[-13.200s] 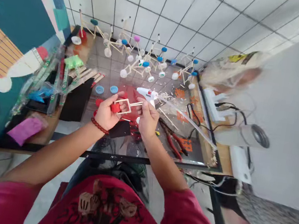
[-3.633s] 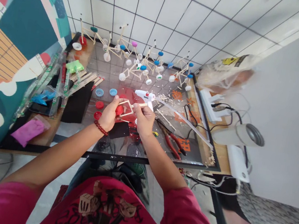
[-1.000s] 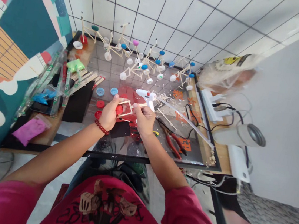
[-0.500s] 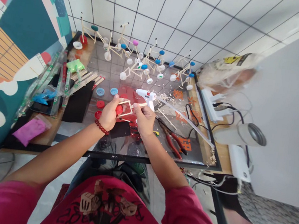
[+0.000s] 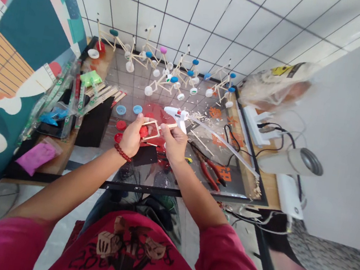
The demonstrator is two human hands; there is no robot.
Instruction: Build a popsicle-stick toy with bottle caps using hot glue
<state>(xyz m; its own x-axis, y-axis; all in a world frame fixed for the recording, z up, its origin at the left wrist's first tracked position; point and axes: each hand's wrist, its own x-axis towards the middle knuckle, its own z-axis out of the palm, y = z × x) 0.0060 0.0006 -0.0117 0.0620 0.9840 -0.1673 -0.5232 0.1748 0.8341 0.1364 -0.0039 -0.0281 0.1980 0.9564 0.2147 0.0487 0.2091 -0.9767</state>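
The left hand [image 5: 131, 137] and right hand [image 5: 174, 143] are both closed on one small stick frame [image 5: 152, 128], held just above the near middle of the tabletop [image 5: 172, 183]. The left hand grips the end bearing a red cap [image 5: 142, 131]; the right hand pinches the opposite end. The frame appears to be a closed rectangle with a single cap attached. Judged against the finished stick-and-cap models [image 5: 171, 77] standing in a row at the far edge, it appears to be at an early stage. The glue gun [image 5: 176, 114] lies just beyond the hands; loose caps [image 5: 121, 124] lie to the left.
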